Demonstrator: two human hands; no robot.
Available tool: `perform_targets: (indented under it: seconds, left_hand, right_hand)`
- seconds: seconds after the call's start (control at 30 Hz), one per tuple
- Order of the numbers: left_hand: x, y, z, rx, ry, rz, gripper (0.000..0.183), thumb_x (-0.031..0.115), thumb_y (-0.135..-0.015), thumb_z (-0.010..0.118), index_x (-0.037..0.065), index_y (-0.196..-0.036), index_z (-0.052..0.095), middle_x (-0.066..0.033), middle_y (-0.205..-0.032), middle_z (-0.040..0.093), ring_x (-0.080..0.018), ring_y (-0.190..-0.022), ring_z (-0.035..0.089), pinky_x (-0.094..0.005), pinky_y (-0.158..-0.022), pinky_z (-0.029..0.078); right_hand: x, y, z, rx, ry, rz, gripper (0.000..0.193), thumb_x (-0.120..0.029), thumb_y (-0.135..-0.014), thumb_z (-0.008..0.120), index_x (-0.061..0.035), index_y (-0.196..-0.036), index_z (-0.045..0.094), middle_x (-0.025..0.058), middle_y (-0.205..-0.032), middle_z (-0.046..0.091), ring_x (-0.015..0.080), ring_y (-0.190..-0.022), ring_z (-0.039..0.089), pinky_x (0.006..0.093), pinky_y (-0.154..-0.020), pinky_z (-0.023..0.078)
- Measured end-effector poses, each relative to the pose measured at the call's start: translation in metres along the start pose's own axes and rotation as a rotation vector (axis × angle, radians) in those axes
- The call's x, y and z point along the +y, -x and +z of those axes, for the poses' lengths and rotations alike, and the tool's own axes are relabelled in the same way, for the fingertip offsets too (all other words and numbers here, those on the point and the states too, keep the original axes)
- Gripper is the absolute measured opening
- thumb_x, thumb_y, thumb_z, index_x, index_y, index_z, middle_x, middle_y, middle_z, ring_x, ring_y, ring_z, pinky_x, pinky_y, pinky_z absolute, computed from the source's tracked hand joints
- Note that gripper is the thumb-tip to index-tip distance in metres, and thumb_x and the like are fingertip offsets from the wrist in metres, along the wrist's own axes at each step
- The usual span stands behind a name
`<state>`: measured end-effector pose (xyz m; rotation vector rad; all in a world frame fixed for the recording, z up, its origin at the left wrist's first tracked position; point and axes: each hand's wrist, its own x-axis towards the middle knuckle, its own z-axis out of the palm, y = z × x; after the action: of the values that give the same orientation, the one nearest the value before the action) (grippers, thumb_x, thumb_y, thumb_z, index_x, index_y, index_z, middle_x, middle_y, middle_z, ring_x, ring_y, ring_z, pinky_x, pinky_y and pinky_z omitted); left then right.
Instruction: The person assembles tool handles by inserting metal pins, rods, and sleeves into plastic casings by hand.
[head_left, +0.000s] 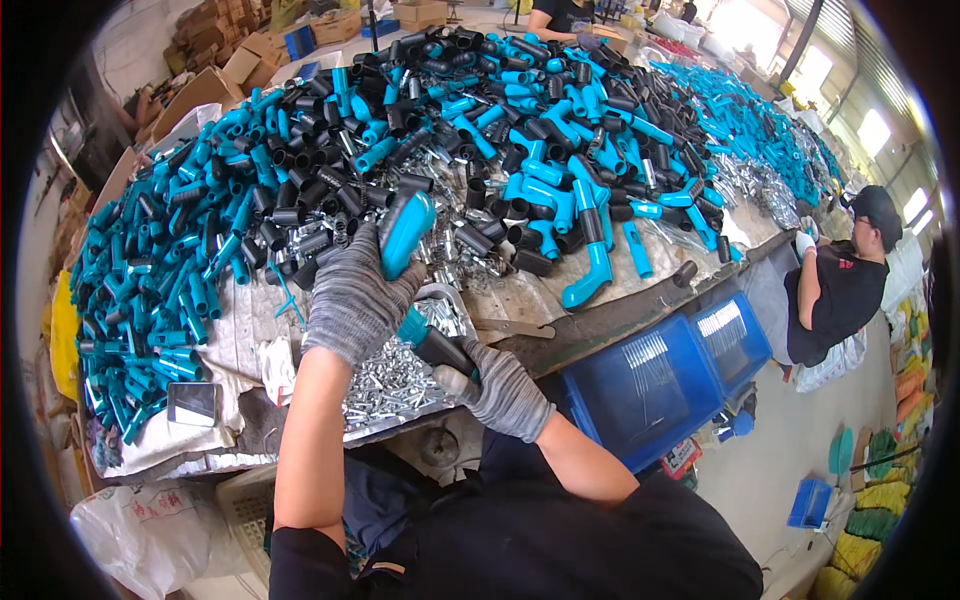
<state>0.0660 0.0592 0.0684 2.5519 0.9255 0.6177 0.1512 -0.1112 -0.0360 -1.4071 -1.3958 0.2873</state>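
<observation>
Both hands wear grey striped knit gloves. Closed round a teal handle piece [408,232] with a black end, my left hand [358,300] is raised at the table's middle. Lower and to the right, my right hand [505,392] grips a black and teal tube-shaped part [437,345]; part of it is hidden by the fingers. Under and between the hands lies a metal tray [400,385] of small silver screws or pins. A large heap of teal and black plastic tubes and handles [540,170] spreads behind them.
On the near left lie a phone [193,404] and a white glove [277,368]. Blue plastic bins [640,385] stand at the table's right edge. A person in black [845,280] sits at far right, another stands at the back. A white sack [150,530] is at lower left.
</observation>
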Motion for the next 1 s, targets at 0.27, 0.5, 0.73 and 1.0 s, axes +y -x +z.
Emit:
perform_targets:
  seconds: [0.27, 0.5, 0.73, 1.0]
  left_hand:
    - [-0.018, 0.003, 0.018, 0.084, 0.452, 0.041, 0.055, 0.027, -0.076, 0.072, 0.003, -0.121, 0.053, -0.0151, -0.089, 0.067, -0.0247, -0.082, 0.067, -0.0352, -0.075, 0.052]
    - [-0.002, 0.016, 0.000, 0.089, 0.757, 0.067, 0.046, 0.010, -0.075, 0.074, 0.004, -0.117, 0.057, -0.0048, -0.090, 0.065, -0.0124, -0.079, 0.060, -0.0297, -0.072, 0.051]
    - [-0.008, 0.003, 0.003, 0.053, 0.081, -0.211, 0.045, 0.034, -0.076, 0.069, 0.001, -0.104, 0.060, -0.0237, -0.089, 0.065, -0.0389, -0.083, 0.064, -0.0435, -0.075, 0.051]
    - [-0.017, 0.003, 0.018, -0.019, 0.242, -0.106, 0.040, 0.030, -0.076, 0.070, 0.002, -0.102, 0.058, -0.0162, -0.089, 0.068, -0.0324, -0.086, 0.066, -0.0409, -0.074, 0.053]
  right_hand:
    - [-0.033, -0.008, -0.008, -0.260, -0.820, 0.846, 0.066, -0.063, -0.083, 0.056, -0.0091, -0.120, 0.054, 0.0000, -0.063, 0.052, 0.0072, -0.038, 0.043, 0.0217, -0.034, 0.034]
    - [-0.035, -0.006, -0.003, -0.427, -1.216, 0.846, 0.071, -0.065, -0.081, 0.057, -0.0057, -0.120, 0.052, 0.0007, -0.060, 0.049, 0.0065, -0.034, 0.040, 0.0194, -0.030, 0.033]
    - [-0.006, -0.005, 0.013, -0.003, 0.108, 0.371, 0.065, -0.055, -0.085, 0.057, 0.0013, -0.116, 0.055, 0.0250, -0.088, 0.062, 0.0382, -0.082, 0.063, 0.0443, -0.075, 0.050]
    - [-0.022, -0.010, 0.015, -0.111, -0.675, 0.593, 0.068, -0.059, -0.086, 0.055, -0.0006, -0.120, 0.049, 0.0039, -0.062, 0.055, 0.0145, -0.043, 0.053, 0.0270, -0.036, 0.041]
